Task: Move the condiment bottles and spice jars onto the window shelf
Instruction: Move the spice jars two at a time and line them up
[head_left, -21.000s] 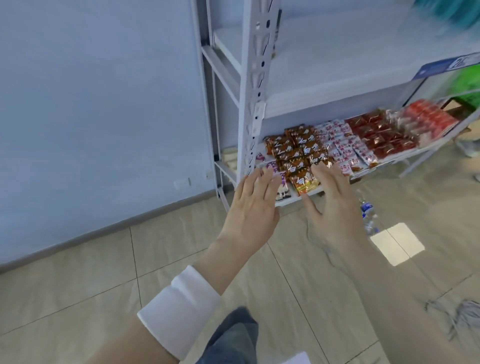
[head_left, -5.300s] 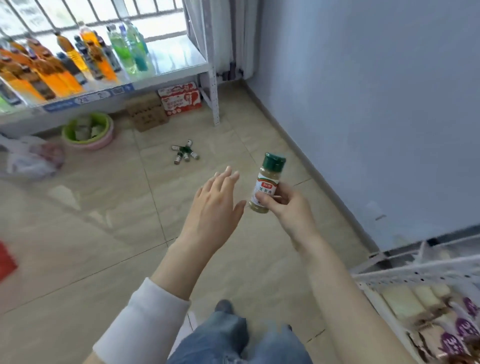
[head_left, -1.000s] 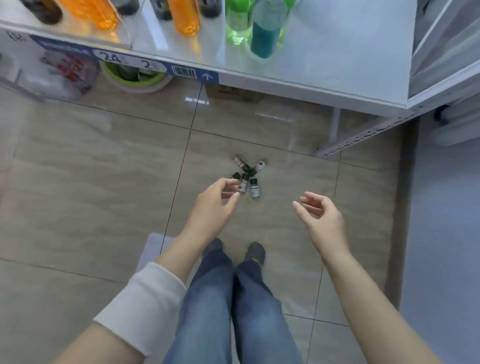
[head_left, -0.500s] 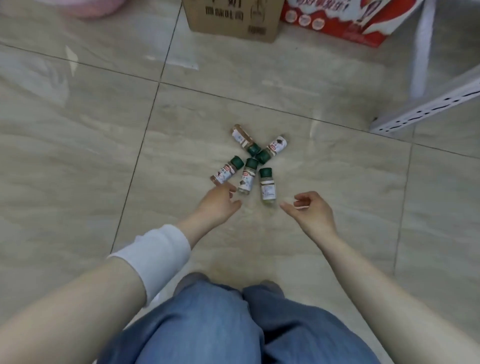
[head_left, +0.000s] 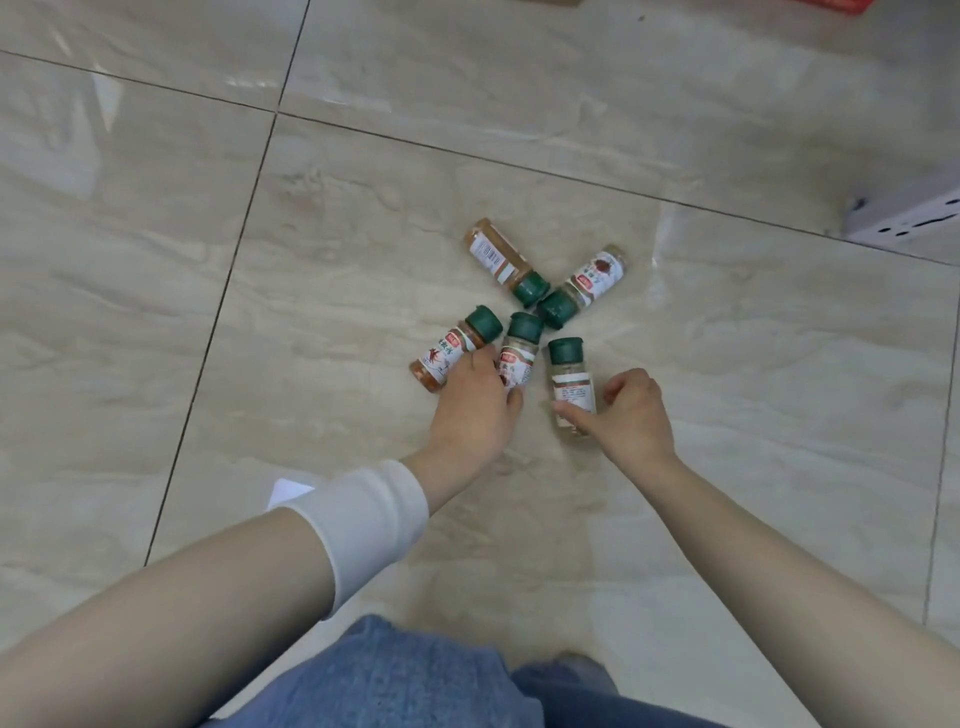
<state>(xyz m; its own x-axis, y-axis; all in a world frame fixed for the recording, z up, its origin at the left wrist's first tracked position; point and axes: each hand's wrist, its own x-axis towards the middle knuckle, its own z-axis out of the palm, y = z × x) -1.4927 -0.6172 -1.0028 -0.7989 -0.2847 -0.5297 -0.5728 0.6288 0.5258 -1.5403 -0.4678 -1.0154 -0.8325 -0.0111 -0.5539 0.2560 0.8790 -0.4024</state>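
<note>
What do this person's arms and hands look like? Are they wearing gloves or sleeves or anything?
No gloves: the left hand and right hand are bare, with no rings or watch visible. A wide white fabric band circles the left forearm just above the wrist; the arm beyond it is bare. The right forearm has no sleeve.

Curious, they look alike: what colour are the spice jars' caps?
Dark green plastic screw caps on all five small clear spice jars; head view.
</note>
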